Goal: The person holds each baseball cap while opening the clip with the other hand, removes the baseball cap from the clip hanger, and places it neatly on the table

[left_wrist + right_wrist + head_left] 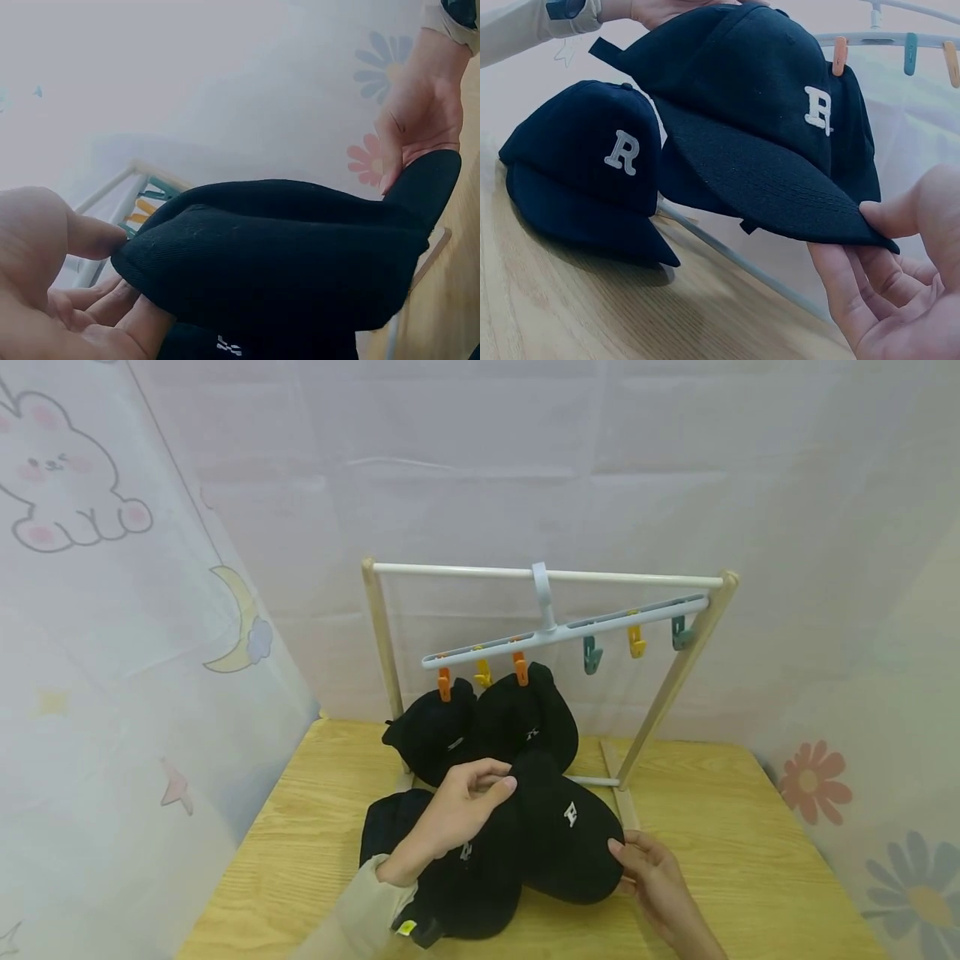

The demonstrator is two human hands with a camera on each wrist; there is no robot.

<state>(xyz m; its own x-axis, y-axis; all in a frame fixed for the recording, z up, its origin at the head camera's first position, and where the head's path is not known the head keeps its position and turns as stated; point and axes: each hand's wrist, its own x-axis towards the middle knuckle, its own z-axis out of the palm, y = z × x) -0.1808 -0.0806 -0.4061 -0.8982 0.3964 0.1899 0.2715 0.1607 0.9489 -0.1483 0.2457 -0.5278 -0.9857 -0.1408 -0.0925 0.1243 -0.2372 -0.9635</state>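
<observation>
A black baseball cap [558,847] with a pale letter patch is held between both hands above the table. My left hand [453,810] pinches the top of its crown, thumb on one side and fingers on the other in the left wrist view. My right hand [660,885] grips the end of the brim [780,191], its thumb on top and fingers underneath. A second black cap [592,165], marked with an R, lies on the table below my left forearm. Two more black caps [431,731] hang from the clips at the left half of the hanger.
A pale blue hanger [555,633] hooks over the white bar [637,578] of a wooden-legged rack and tilts down to the left. Green clips [592,656] and a yellow clip [636,642] hang bare on its right half. The wooden table [720,827] meets patterned cloth walls.
</observation>
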